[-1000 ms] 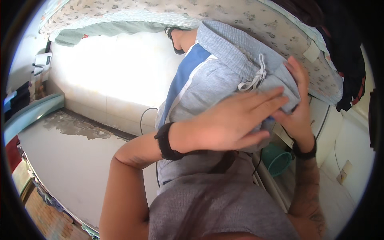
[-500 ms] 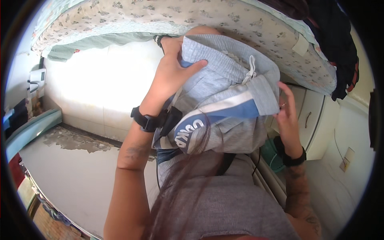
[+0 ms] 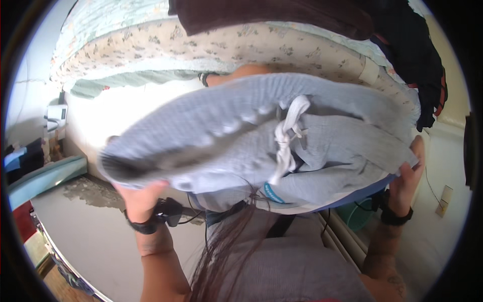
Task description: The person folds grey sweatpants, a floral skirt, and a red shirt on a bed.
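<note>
A pair of grey drawstring sweatpants (image 3: 347, 136) is spread wide between my hands, with the ribbed waistband on the far side and its opening facing up. A white drawstring (image 3: 289, 133) hangs knotted at the middle, and a small teal label (image 3: 272, 193) shows below it. My left hand (image 3: 138, 196) is closed on the left end of the waistband, its fingers partly under the cloth and blurred. My right hand (image 3: 408, 176) grips the right side, with the thumb on top. How far the legs reach is hidden beneath the folds.
A bed with a flowered mattress (image 3: 211, 48) runs across the far side, a dark brown cloth (image 3: 271, 15) on it. Black clothing (image 3: 427, 65) hangs at its right end. A green bucket (image 3: 356, 214) stands low on the right. A bare leg (image 3: 241, 74) shows beyond the sweatpants.
The sweatpants have been turned and stretched out sideways, so the waistband opening now faces up. My left hand has moved left and nearer; my right hand has moved right and nearer.
</note>
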`<state>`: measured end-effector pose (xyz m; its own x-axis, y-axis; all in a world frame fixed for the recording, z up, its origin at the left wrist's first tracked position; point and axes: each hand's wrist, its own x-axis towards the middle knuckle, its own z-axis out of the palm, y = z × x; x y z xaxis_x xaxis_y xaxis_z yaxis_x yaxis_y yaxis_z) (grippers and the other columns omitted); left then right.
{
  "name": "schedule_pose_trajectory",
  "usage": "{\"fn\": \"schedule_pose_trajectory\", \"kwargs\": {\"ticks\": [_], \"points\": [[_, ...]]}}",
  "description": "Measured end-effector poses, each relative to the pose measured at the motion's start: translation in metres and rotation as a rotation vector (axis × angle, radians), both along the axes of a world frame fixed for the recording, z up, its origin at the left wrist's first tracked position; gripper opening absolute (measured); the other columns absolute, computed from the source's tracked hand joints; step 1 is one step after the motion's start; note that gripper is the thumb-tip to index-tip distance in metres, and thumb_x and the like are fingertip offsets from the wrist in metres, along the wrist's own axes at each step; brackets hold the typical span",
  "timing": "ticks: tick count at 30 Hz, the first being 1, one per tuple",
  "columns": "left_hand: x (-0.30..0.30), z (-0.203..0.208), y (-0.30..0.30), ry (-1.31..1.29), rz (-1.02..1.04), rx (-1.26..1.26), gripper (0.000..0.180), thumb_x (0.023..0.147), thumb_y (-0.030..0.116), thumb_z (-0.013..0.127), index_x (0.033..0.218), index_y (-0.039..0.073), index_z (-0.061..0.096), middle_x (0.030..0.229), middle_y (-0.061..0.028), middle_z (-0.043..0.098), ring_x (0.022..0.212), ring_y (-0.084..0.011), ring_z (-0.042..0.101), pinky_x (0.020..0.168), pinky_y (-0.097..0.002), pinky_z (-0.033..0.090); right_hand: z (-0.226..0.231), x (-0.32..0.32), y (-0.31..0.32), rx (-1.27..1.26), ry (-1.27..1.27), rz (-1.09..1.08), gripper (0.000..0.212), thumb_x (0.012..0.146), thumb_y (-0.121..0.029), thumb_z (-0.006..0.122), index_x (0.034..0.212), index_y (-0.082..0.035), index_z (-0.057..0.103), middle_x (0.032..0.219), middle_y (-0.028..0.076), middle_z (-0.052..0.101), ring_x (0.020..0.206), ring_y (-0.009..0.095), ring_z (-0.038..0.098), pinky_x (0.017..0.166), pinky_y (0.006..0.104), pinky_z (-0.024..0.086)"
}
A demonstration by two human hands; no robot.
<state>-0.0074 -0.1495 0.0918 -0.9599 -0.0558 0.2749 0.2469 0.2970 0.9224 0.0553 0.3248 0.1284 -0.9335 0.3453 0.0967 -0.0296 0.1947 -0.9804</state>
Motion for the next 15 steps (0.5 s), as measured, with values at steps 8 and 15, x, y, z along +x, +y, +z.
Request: {"fn": "schedule_pose_trajectory", "kwargs": {"ticks": [8, 15], "points": [[-0.124, -0.028, 0.044, -0.024, -0.085, -0.277, 0.029, 0.084, 0.017, 0.069, 0.103, 0.001, 0.055, 0.085, -0.0072, 0.062, 0.075, -0.0114, 0.054, 0.068, -0.0248, 0.044, -0.059, -0.121, -0.016, -0.192, -0.230, 0.154, 0.050, 0.089, -0.009, 0.060, 0.136, -0.011, 0.043, 0.110, 0.005, 0.056, 0.095, 0.010, 0.055, 0.081, 0.0239, 0.045], [-0.095, 0.009, 0.038, 0.068, 0.024, -0.242, 0.028, 0.084, 0.005, 0.065, 0.109, 0.000, 0.053, 0.092, -0.0098, 0.064, 0.083, -0.0135, 0.058, 0.074, -0.0249, 0.046, -0.027, -0.132, -0.016, -0.255, -0.057, -0.011, 0.046, 0.091, -0.013, 0.059, 0.134, -0.010, 0.045, 0.110, 0.006, 0.059, 0.095, 0.010, 0.056, 0.082, 0.0245, 0.046]]}}
